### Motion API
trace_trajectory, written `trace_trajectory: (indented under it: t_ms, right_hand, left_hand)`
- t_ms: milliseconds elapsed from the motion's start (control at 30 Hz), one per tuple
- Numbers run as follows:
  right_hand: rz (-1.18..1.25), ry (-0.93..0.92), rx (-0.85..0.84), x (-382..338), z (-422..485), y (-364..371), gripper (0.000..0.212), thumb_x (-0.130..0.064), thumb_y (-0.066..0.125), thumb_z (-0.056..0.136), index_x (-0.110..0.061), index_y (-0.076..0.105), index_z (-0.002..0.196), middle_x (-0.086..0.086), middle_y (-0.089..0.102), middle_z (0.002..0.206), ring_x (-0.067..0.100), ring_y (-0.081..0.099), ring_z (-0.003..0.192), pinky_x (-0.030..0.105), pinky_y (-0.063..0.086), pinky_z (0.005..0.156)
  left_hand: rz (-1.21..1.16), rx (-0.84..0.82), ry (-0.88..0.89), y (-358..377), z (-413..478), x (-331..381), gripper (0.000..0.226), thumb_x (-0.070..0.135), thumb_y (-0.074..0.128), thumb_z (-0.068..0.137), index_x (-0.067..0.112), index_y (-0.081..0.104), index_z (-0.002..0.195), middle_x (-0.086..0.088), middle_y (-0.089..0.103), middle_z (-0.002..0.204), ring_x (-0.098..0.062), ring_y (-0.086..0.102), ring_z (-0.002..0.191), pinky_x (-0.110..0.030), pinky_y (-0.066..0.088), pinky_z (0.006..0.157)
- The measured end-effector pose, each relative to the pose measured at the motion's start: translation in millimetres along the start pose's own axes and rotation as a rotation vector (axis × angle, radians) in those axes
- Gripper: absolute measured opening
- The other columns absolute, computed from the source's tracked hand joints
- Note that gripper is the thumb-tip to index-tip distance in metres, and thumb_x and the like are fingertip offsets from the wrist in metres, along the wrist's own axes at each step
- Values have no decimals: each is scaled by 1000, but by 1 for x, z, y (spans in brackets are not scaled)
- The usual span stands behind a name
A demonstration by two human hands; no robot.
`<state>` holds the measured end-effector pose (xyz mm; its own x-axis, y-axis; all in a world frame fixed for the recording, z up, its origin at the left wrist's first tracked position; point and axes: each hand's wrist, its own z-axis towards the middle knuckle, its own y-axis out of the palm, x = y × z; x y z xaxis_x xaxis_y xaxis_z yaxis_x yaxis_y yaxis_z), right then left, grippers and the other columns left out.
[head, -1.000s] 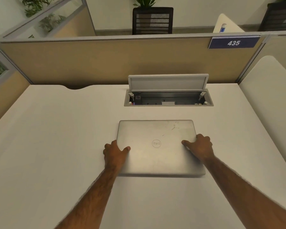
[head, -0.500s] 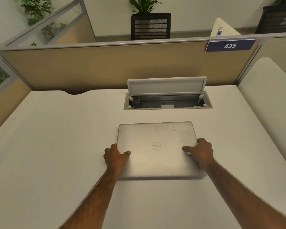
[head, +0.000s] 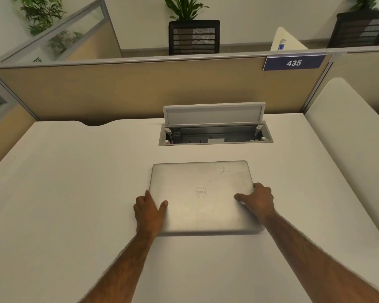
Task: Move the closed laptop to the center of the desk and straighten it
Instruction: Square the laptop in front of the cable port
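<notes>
Both hands, left (head: 149, 212) and right (head: 257, 201), grip closed laptop (head: 202, 197) sides; laptop flat, square, frame-center on bench (head: 74, 193).

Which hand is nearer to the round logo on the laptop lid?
The left, by a small margin. The left hand grips the laptop at its left edge, thumb pointing toward the logo. The right hand holds the right edge, its thumb slightly farther away.

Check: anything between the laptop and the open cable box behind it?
Nothing. In the head view only bare desk separates the laptop from the cable box.
</notes>
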<state>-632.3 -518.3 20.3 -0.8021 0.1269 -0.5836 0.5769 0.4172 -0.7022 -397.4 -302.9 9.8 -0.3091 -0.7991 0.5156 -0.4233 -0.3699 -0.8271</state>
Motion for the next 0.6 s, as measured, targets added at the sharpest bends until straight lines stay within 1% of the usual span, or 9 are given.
trace_trajectory:
  t_ms: [67,133,233,333,400,433,500,533,600]
  right_hand:
    - [-16,-26,-4,3,-3,1,71,-48,83,72,-8,60,126,16,53,126,40,55,122,50,54,95]
    - [-67,-67,12,8,-9,3,68,-50,79,77,-8,57,126,16,50,125,39,51,124,47,52,96]
    - [-151,-137,65,13,-18,6,63,-51,70,86,-8,53,128,16,50,126,39,47,126,48,47,96]
    - [-242,-179,125,14,-33,12,60,-47,62,92,-7,47,134,16,50,131,38,47,126,48,45,98]
    - [-377,-214,183,15,-47,20,63,-47,55,96,-8,41,144,17,47,142,37,44,132,48,41,102]
    - [-447,-243,201,15,-54,26,66,-47,51,98,-9,37,150,18,41,152,37,38,141,49,37,108]
    - [-522,-326,170,12,-67,39,73,-49,43,101,-13,24,160,20,20,168,37,16,157,53,19,122]
    - [-535,-383,134,10,-73,47,74,-50,40,102,-14,18,163,18,11,172,36,5,160,54,9,125]
    - [-575,-512,63,7,-83,61,75,-52,35,103,-17,10,165,14,-1,174,34,-6,161,55,-4,125]
  left_hand:
    - [92,57,68,4,-10,1,76,42,53,96,2,22,153,-19,39,142,-37,38,129,-43,34,108]
    - [156,87,139,9,-19,0,75,43,47,98,1,19,154,-18,35,150,-34,36,136,-42,31,113]
    - [170,57,217,12,-24,-4,78,48,39,99,3,10,156,-17,14,164,-30,16,151,-39,16,124]
    - [248,53,303,13,-27,-9,80,53,33,99,5,5,157,-12,-1,166,-27,3,154,-38,8,126]
    - [299,55,361,15,-31,-11,78,54,31,99,8,4,157,-11,-5,166,-26,0,154,-37,7,126]
    - [313,53,385,17,-34,-10,78,54,30,99,10,3,157,-11,-5,166,-25,-1,154,-37,6,126]
    - [304,42,425,20,-37,-9,76,54,28,99,13,2,158,-8,-6,167,-23,-4,154,-37,4,126]
    - [300,35,444,21,-38,-8,76,55,28,99,15,1,158,-6,-8,167,-21,-6,154,-37,4,126]
    - [321,26,492,25,-41,-8,75,55,26,99,17,0,158,-3,-11,166,-19,-9,154,-36,3,126]
